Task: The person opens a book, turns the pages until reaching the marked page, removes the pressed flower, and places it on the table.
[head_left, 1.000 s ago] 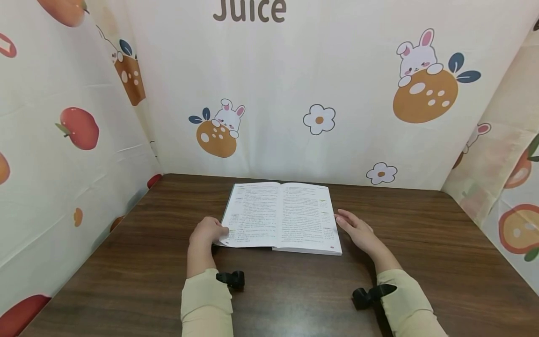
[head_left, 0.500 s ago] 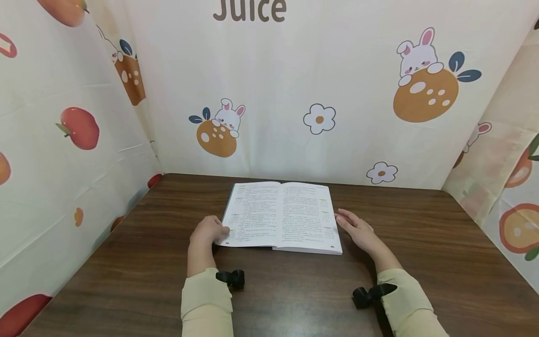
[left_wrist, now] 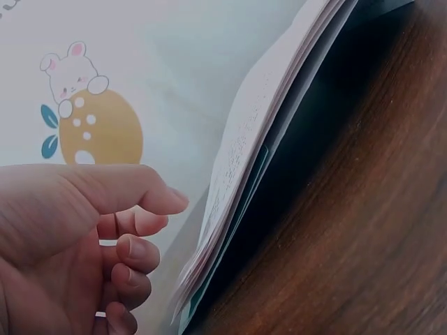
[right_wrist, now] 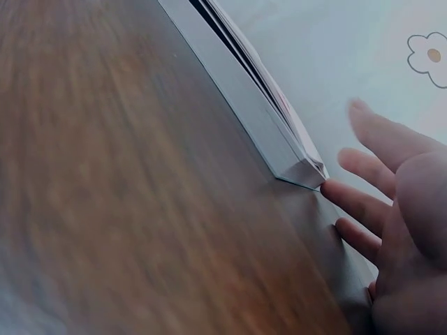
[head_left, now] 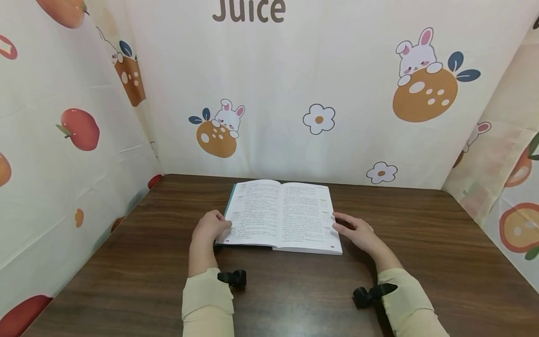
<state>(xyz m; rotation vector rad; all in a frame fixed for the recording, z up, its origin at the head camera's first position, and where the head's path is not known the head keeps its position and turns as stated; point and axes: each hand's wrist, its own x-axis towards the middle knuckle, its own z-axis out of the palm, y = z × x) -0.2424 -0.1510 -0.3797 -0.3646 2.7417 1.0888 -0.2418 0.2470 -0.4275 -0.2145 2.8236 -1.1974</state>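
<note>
The book lies open face up on the brown wood-grain table, centred near its far edge, the spine running from the table's near side towards its far side. Both white pages carry dense dark print, with small green marks in the outer margins. The left-hand leaves bow upward beside the spine, and a teal cover edge shows beyond them; the right-hand block is thick.
</note>
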